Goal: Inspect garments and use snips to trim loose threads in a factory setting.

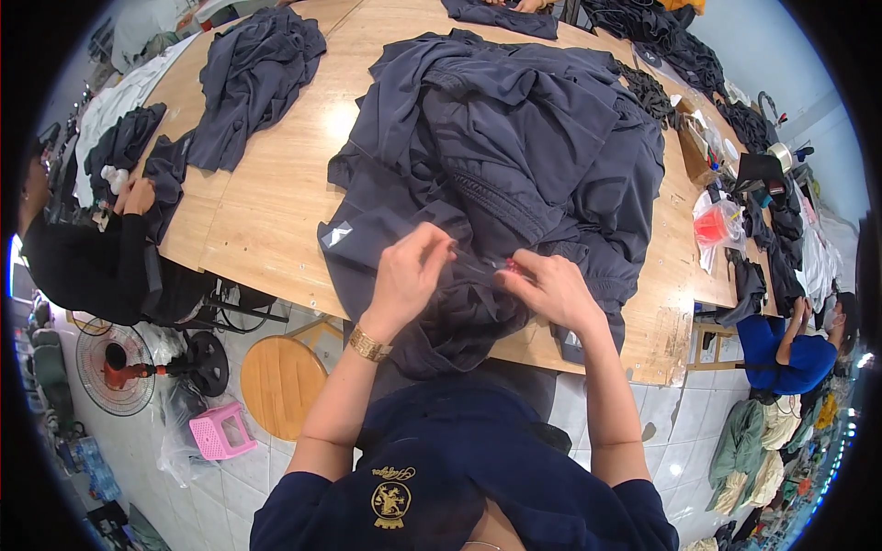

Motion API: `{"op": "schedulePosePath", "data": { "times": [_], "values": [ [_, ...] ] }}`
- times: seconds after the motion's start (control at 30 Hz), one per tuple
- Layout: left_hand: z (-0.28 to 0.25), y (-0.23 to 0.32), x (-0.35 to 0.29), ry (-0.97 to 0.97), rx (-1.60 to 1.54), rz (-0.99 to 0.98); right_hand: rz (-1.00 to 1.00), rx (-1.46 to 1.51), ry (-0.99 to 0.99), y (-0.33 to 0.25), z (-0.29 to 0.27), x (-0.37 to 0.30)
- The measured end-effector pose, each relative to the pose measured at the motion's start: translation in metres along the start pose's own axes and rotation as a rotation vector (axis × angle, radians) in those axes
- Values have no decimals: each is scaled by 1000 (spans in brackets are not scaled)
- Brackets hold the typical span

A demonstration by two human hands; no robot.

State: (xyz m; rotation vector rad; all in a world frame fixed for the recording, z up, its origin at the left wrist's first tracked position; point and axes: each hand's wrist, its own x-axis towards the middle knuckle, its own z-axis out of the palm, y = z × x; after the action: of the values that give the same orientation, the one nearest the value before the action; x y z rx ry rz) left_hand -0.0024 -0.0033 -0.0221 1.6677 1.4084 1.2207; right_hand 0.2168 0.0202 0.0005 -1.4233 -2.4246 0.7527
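A large pile of dark grey garments lies on the wooden table in front of me. My left hand is closed in a pinch on a bit of dark garment cloth at the pile's near edge, which droops over the table's edge toward my lap. Just to the right, my right hand is closed around a small red-handled tool, mostly hidden by the fingers; its tip points at the cloth near my left fingertips. A pale angular mark shows on the cloth left of my hands.
More dark garments lie at the table's far left. A person in black handles cloth at the left; another in blue sits at the right. A round wooden stool, pink plastic stool and fan stand on the floor.
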Motion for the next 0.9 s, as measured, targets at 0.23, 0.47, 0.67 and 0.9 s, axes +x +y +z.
{"op": "schedulePosePath", "data": {
  "times": [0.23,0.47,0.67,0.9],
  "values": [
    [-10,-10,-11,-228,146,45,51,671,194,-1,29,-16],
    [-2,-35,-13,-439,-234,-312,99,790,113,-16,50,-18],
    [-3,-46,-8,-268,-486,-245,148,806,277,-7,54,-12],
    [-5,-27,-6,-271,-573,-270,-68,569,521,-17,57,5]
  ]
}}
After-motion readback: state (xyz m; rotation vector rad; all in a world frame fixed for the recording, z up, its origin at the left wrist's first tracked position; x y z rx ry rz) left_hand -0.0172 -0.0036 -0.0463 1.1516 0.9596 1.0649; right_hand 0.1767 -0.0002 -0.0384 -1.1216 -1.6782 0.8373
